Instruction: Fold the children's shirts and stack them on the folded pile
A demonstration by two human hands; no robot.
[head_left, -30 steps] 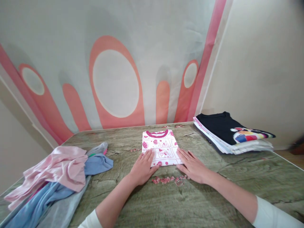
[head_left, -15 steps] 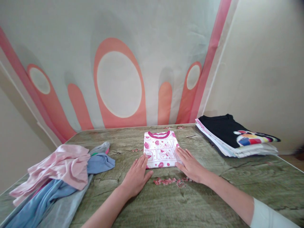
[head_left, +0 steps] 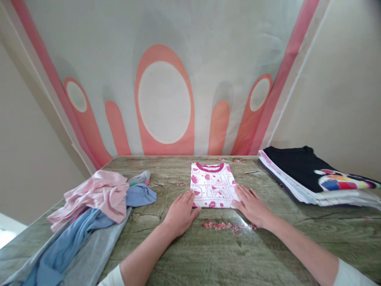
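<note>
A small white short garment of thin printed cloth with magenta drawings (head_left: 212, 190), trimmed at the neck with a magenta band collar (head_left: 210, 169), lies folded into a near-rectangle, face up, in the middle of the grey-green wood-patterned desk (head_left: 190, 258). Its collar points away from the person and its straight lower edge faces them, an arrangement that probably lets both sides be reached equally. The bare left hand (head_left: 180, 214) rests palm down at the lower left edge, and the bare right hand (head_left: 251, 205) at the right edge. Neither grip pinches cloth, as far as can be seen: the fingers lie extended and loosely together, each thumb set apart, so the hands seem to frame and flatten the sides rather than lift them. Farther left, well apart from the garment, a loose heap holds a crumpled pale pink cloth (head_left: 104, 194) over a rumpled light blue cloth (head_left: 74, 234) and a grey cloth (head_left: 95, 250); being unfolded, they spread irregularly. On the right stands a layered stack of flat folded clothes (head_left: 351, 198), topped by a black shirt with a colourful print (head_left: 300, 167); its flat layers presumably keep it steady.
</note>
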